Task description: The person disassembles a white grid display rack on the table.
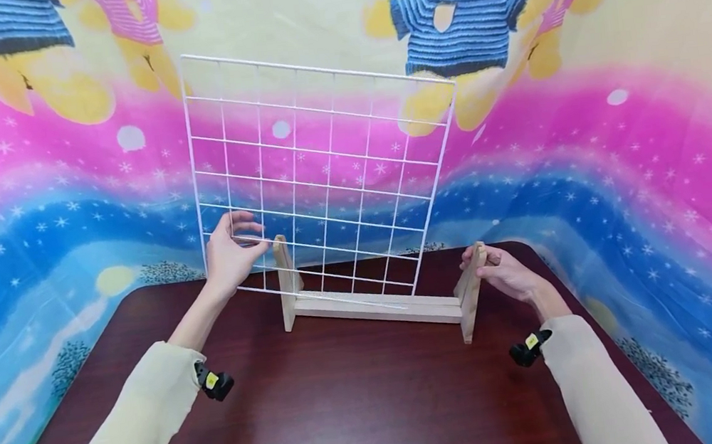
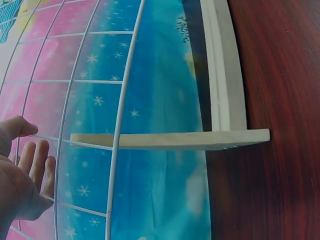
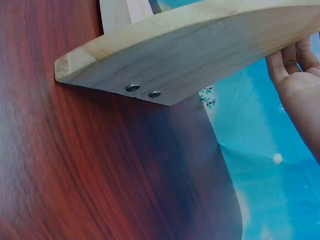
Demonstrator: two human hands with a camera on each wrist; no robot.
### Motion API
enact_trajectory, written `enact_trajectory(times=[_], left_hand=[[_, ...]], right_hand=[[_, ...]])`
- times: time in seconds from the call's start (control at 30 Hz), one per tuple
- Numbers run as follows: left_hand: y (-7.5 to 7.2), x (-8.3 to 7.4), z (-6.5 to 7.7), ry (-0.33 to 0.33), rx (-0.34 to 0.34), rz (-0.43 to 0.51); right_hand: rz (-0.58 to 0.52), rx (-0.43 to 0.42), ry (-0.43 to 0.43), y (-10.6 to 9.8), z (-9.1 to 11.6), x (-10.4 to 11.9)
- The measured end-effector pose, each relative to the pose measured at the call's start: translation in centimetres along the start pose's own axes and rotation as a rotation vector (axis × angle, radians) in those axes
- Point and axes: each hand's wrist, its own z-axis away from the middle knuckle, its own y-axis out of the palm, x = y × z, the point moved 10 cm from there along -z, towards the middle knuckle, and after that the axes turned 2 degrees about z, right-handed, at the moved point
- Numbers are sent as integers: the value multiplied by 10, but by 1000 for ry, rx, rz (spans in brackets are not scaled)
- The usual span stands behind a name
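My left hand (image 1: 229, 257) grips a white wire grid panel (image 1: 328, 150) near its lower left, fingers and thumb around the wires. The panel stands tilted over a wooden stand (image 1: 377, 307), its bottom wire (image 2: 116, 135) apart from the crossbar in the left wrist view. Whether its lower right corner touches the crossbar cannot be told. My right hand (image 1: 508, 275) pinches the upper part of the stand's right end piece (image 1: 470, 298); some fingers are hidden behind it. Two screws (image 3: 132, 87) show on that piece's outer face. The left end piece (image 1: 286, 286) is near my left hand.
The stand rests near the back of a dark red-brown table (image 1: 374, 406). Behind it hangs a patterned cloth (image 1: 583, 178) with bears and snowflakes. A black wrist camera (image 1: 217, 384) sits on the left sleeve, another (image 1: 528, 350) on the right.
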Motion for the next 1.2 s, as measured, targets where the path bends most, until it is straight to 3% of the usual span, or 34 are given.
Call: enact_trajectory(times=[0.23, 0.47, 1.03, 1.2], left_hand=[[5, 0, 1, 42, 45, -15], [10, -35, 18, 40, 96, -4], [16, -17, 25, 44, 184, -56], [19, 16, 20, 16, 230, -44]], right_hand=[[37, -4, 0, -3, 9, 4], [111, -11, -9, -5, 15, 7], [173, -43, -74, -4, 37, 22], [178, -44, -80, -2, 41, 25]])
